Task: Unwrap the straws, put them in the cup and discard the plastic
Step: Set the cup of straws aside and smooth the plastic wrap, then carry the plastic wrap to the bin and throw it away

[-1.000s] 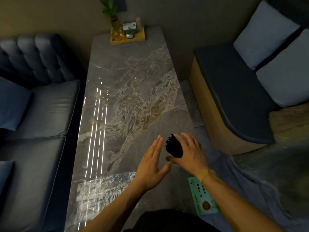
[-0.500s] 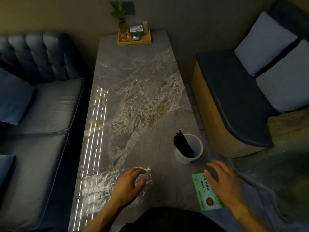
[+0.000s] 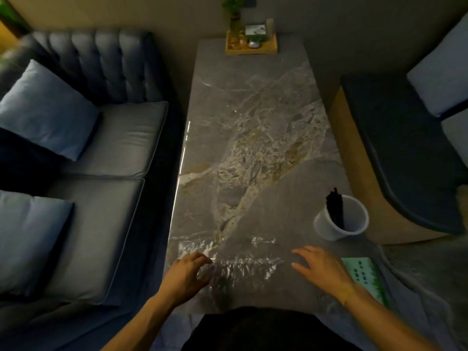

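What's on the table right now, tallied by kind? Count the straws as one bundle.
White cup: 1
Bundle of black straws, standing in the cup: 1
Clear plastic wrap, under the left hand: 1
Green printed card, by the right hand: 1
Wooden tray at the far end (contents too small to count): 1
Total: 5
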